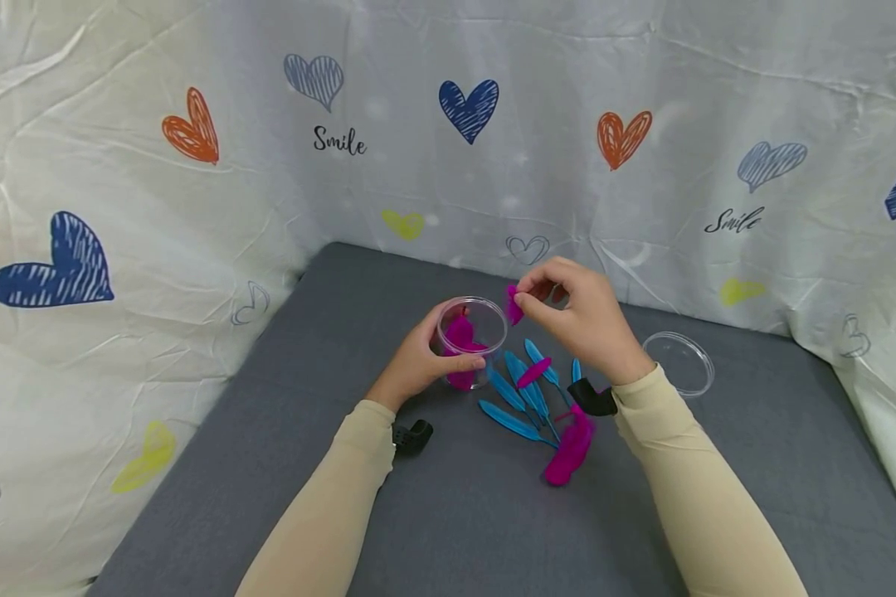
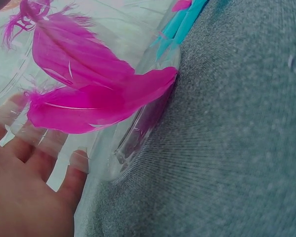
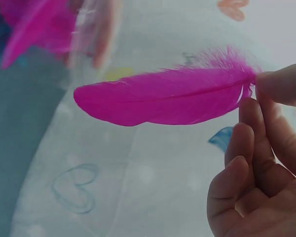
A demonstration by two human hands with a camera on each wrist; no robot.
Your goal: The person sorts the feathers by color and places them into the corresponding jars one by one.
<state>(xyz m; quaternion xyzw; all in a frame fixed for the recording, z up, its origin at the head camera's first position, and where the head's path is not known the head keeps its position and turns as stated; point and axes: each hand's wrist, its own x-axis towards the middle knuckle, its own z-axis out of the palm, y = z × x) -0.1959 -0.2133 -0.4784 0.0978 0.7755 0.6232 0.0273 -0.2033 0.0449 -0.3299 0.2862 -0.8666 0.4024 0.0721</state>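
My left hand (image 1: pixel 416 365) grips a clear plastic jar (image 1: pixel 504 333) around its side, with the thumb across the front. Magenta feathers (image 2: pixel 84 106) lie inside it, one curving against the wall near the base. Up beside the jar's rim, on its right, my right hand (image 1: pixel 588 319) pinches a single magenta feather (image 3: pixel 163 101) by its fluffy quill end between thumb and forefinger. The feather's broad tip points toward the jar. On the table below the right hand spread several blue feathers (image 1: pixel 506 419), with a magenta feather (image 1: pixel 534 372) across them and more magenta feathers (image 1: pixel 570 452) heaped nearer me.
A clear round lid (image 1: pixel 683 365) lies on the grey tabletop (image 1: pixel 269 464), right of the right hand. Behind the table hangs a white curtain (image 1: pixel 418 182) printed with hearts. Black wrist mounts (image 1: pixel 414 437) sit at both cuffs; the right one overlaps some feathers in the head view.
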